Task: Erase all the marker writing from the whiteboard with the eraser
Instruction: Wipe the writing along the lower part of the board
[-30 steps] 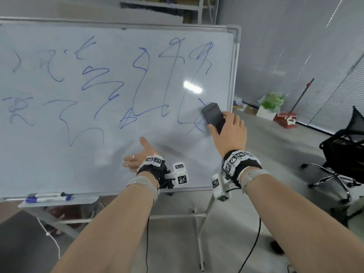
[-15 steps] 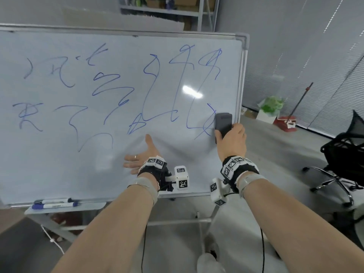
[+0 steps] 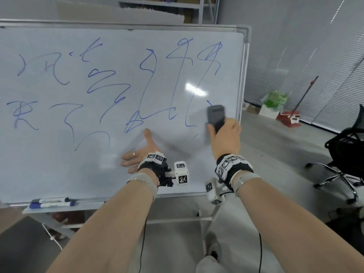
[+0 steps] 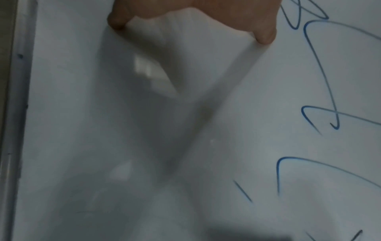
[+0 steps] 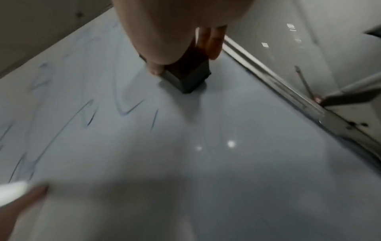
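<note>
The whiteboard (image 3: 59, 170) stands on a wheeled frame, covered with blue marker writing (image 3: 110, 83) over its upper and middle area. My right hand (image 3: 224, 134) grips a dark grey eraser (image 3: 216, 116) and presses it flat on the board near the right edge; the right wrist view shows the eraser (image 5: 185, 76) on the surface beside the metal frame. My left hand (image 3: 137, 154) lies open with fingers spread against the lower middle of the board; the left wrist view shows its fingertips (image 4: 266, 35) touching the surface.
Two markers (image 3: 52, 202) lie on the tray under the board's lower left. A black office chair (image 3: 346, 154) stands to the right. A green plant (image 3: 273, 99) and a red dustpan with a broom (image 3: 291, 117) sit by the blinds behind.
The right hand has slid the eraser across the crossed strokes at the lower right; most of that blue mark is gone. The left hand has stayed on the board.
</note>
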A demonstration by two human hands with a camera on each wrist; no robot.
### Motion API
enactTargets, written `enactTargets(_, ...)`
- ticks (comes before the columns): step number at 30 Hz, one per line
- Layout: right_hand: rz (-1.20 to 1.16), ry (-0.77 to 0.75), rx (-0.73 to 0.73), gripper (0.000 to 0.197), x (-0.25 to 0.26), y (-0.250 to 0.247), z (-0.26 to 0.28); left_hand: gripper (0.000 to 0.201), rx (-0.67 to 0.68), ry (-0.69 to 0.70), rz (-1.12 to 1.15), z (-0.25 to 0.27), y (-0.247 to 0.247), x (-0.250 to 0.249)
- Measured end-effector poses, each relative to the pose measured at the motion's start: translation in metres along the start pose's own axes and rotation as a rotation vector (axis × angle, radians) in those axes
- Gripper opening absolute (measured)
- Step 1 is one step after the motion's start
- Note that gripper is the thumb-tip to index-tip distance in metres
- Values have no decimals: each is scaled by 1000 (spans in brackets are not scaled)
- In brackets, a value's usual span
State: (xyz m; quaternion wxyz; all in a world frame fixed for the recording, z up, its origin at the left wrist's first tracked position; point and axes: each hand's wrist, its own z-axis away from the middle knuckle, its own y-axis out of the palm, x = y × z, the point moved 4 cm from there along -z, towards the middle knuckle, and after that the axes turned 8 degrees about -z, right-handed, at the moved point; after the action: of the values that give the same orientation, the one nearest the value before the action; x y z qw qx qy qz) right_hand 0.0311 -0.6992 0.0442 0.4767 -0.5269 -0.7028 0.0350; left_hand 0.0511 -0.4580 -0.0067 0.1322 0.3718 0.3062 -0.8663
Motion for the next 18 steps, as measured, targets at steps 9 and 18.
enactTargets(9,-87,-141,262,53,25,23,15,118,-8,-9,49,-7,-13,4)
enactTargets(18,10,-153,215,51,23,-7,-7,118,-25,-33,99,-9,-17,-2)
